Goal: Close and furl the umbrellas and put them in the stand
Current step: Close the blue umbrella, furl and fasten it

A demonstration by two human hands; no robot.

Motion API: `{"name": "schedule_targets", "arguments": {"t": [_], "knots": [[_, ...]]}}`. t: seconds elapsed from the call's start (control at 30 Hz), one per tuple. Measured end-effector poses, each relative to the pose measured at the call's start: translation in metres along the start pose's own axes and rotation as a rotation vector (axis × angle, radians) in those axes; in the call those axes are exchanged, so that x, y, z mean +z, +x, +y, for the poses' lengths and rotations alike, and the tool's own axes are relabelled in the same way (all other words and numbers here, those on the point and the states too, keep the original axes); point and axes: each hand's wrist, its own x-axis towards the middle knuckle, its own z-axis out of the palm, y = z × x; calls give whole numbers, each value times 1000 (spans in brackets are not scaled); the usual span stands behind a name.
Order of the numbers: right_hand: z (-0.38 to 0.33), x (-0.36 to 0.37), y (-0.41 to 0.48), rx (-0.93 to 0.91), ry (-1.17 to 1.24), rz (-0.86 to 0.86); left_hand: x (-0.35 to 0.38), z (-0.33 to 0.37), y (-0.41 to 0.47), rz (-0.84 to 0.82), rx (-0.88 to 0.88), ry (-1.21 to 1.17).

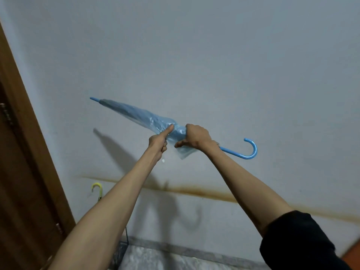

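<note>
A closed pale blue umbrella (136, 114) is held in the air in front of the wall, its tip pointing up-left and its blue hooked handle (250, 151) at the lower right. My right hand (196, 137) grips the bunched canopy near the handle end. My left hand (159, 142) holds the canopy just left of it, thumb pressed along the folds. A loose corner of plastic hangs below the hands. A yellow hooked handle (97, 189) of another umbrella shows low on the left; what it stands in is hidden behind my left forearm.
A brown wooden door frame (29, 133) runs down the left side. The pale wall (214, 55) has a brown stain line across it. A grey marbled skirting and floor (165, 256) lie at the bottom. A thin black wire upright (127, 236) rises near the floor.
</note>
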Motion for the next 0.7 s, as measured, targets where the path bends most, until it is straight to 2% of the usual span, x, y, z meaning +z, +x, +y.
{"name": "schedule_targets", "arguments": {"t": [0.1, 0.17, 0.27, 0.5, 0.63, 0.7], "knots": [[-4, -6, 11, 97, 248, -50, -12, 14, 1, -124, 89, 60], [-6, -11, 18, 105, 407, -83, -18, 21, 0, -199, 98, 94], [-6, -20, 20, 90, 523, -138, -21, 29, -4, -284, 100, 124], [-16, -32, 13, 90, 391, -367, -44, 32, -1, -411, 60, 68], [-14, -29, 18, 94, 382, -311, -38, 36, 4, -317, 79, 46], [-12, -28, 19, 74, 285, -254, -32, 33, 7, -265, 91, 35]]}}
